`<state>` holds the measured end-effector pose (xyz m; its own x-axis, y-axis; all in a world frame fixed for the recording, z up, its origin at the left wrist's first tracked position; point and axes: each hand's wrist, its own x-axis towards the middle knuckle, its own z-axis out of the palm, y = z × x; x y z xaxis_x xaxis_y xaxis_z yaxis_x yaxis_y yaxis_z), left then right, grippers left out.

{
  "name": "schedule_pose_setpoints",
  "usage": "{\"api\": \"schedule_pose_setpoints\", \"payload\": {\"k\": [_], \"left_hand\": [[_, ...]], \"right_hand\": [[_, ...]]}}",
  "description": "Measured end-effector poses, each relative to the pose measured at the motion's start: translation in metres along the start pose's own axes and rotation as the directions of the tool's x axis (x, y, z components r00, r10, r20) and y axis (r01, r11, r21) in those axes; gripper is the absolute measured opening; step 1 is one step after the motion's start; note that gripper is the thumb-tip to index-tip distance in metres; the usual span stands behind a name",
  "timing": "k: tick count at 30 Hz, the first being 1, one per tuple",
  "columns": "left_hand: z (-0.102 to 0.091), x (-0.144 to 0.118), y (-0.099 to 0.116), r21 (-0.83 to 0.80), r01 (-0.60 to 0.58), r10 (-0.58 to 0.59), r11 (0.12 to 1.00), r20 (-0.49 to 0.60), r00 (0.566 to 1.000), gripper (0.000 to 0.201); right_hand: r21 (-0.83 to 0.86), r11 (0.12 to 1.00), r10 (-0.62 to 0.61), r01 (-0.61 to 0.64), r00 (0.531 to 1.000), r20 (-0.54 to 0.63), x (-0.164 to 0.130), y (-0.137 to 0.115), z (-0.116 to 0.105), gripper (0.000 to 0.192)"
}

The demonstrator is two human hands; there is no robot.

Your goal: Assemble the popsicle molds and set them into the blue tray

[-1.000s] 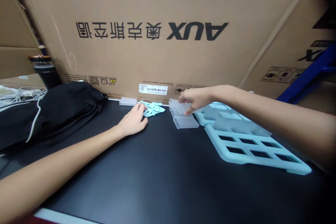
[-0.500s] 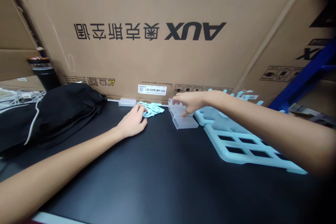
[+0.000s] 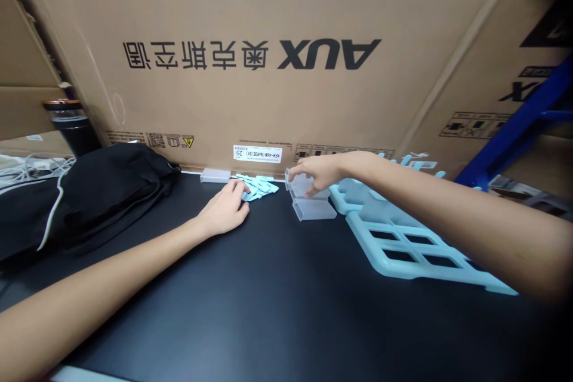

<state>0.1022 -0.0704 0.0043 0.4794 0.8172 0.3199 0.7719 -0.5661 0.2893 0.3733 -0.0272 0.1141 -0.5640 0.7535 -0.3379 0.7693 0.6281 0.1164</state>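
1. Nearest me, both bare forearms stretched out over the black counter [image 3: 268, 298], reaching toward its far edge.

2. The pale blue grid tray [image 3: 416, 250] lay flat on the right, its open cells showing the dark surface through them.

3. The left hand [image 3: 224, 212] rested palm down, loosely curled, with its fingertips on the pile of small blue pieces [image 3: 259, 186]. It had hardly shifted over the last second, and I couldn't tell whether it had pinched one.

4. A clear box [image 3: 314, 209] sat just in front of the right hand [image 3: 320, 174]. That hand was closed around another clear box [image 3: 299, 186], fingers over its top and thumb at the near side. A second earlier it had held the box slightly higher and further right; now the box was down among the others, so I judged it was being set into place or picked from the cluster.

5. A dark bag [image 3: 89, 191] slumped on the left, with one more clear piece [image 3: 215, 175] by the wall.

6. Behind everything stood a big cardboard carton [image 3: 268, 54], its print upside down.
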Motion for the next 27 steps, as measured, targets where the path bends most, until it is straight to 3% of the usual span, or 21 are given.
{"api": "schedule_pose_setpoints", "payload": {"k": [7,13,21,27], "left_hand": [[0.0,0.0,0.0,0.001,-0.003,0.003,1.0,0.005,1.0,0.023],[0.0,0.0,0.0,-0.002,-0.001,0.001,1.0,0.006,1.0,0.022],[-0.001,0.0,0.0,-0.015,-0.001,0.001,1.0,-0.001,1.0,0.023],[-0.001,0.0,0.001,-0.02,-0.002,0.002,1.0,-0.009,1.0,0.024]], "right_hand": [[0.044,0.999,-0.003,0.003,1.0,0.003,-0.009,-0.003,-0.003,0.082],[-0.048,0.997,0.067,-0.066,0.998,0.023,-0.008,-0.002,-0.002,0.095],[-0.16,0.972,0.176,-0.171,0.984,0.019,-0.002,-0.01,0.006,0.087],[-0.151,0.973,0.177,-0.175,0.984,0.0,-0.001,-0.012,0.008,0.085]]}}
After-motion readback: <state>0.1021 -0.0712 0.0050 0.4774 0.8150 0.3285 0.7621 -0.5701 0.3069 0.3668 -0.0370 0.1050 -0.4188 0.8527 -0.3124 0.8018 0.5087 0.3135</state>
